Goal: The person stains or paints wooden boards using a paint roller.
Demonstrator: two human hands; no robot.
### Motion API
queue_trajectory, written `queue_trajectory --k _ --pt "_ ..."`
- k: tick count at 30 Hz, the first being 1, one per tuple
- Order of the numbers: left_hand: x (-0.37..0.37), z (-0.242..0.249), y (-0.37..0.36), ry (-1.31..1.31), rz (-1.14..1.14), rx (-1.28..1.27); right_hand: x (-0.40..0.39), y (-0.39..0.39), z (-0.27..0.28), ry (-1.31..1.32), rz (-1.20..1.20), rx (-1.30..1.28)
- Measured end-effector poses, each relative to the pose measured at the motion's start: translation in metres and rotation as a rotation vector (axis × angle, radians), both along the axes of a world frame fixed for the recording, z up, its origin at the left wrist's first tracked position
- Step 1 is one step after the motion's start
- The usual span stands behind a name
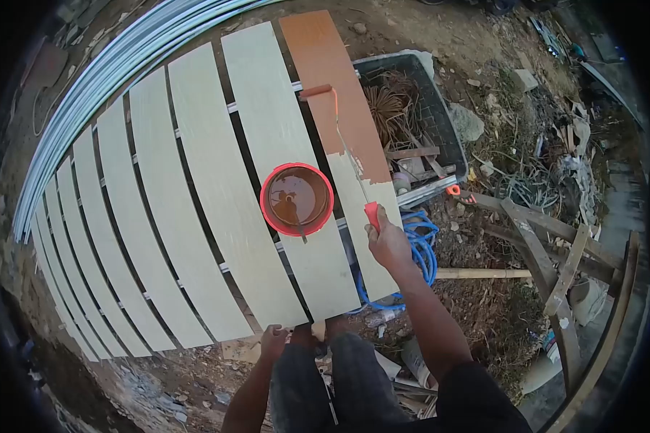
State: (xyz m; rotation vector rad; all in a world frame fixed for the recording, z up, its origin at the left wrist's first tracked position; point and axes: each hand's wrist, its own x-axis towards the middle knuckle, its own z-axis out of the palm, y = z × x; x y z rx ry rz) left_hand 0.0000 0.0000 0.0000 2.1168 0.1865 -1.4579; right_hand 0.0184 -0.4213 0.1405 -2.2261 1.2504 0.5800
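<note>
My right hand (392, 243) is wrapped round the red handle of a paint roller (316, 92). The roller's brown-coated sleeve lies at the left edge of the rightmost board (325, 54). Brown paint covers that board's far part, ending in a ragged line; its near part is pale. A red-rimmed bucket (263, 209) of brown paint stands on the pale board (267, 94) beside it, with a stick-like piece at its near rim. My left hand (273, 341) is low by the boards' near edge, fingers curled; whatever they may hold is too small to make out.
Several more pale boards (152, 123) lie side by side to the left, with gaps between. Long metal lengths (123, 79) run behind them. A dark tub (451, 137) of scrap, a blue hose (422, 242) and a wooden frame (556, 289) are on the right.
</note>
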Motion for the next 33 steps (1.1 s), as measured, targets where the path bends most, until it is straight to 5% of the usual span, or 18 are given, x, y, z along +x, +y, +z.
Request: queue_trajectory --k 6,13,19,25,33 --pt "0.001 -0.004 0.014 0.046 0.168 -0.053 -0.060 0.038 0.018 0.007 0.023 -0.072" --pt "-0.004 -0.024 0.038 -0.024 -0.030 -0.002 -0.222 0.123 0.085 0.160 -0.020 -0.006" --pt "-0.009 -0.024 0.028 0.000 -0.069 0.015 -0.150 0.101 0.062 0.215 -0.069 0.068" --pt "-0.002 -0.008 0.005 0.036 0.016 -0.010 -0.091 0.069 0.013 -0.004 -0.078 -0.038" --pt "-0.002 -0.025 0.022 -0.013 -0.062 -0.041 -0.276 0.162 0.089 0.176 -0.056 0.006"
